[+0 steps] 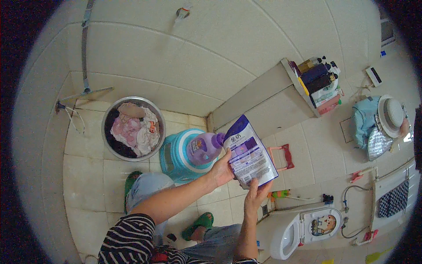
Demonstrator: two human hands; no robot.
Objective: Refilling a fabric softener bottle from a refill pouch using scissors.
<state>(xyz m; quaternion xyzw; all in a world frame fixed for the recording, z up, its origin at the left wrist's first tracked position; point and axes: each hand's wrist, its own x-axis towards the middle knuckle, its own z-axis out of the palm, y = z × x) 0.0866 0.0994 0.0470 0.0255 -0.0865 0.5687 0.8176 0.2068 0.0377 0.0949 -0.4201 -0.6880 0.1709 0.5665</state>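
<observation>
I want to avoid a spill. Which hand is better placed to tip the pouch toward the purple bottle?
Probably the left hand: it grips the pouch beside the purple bottle; the right hand supports its lower edge.

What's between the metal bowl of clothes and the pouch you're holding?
In the head view, a teal stool with a purple bottle on it sits between the basin and the pouch.

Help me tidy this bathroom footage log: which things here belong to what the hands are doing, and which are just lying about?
In hand:
- refill pouch, held by left hand and right hand
- purple bottle lying on the blue stool
- metal basin of clothes

Lying about:
- toilet
- shelf bottles
- red rack
- checked towel
- white hat
</observation>
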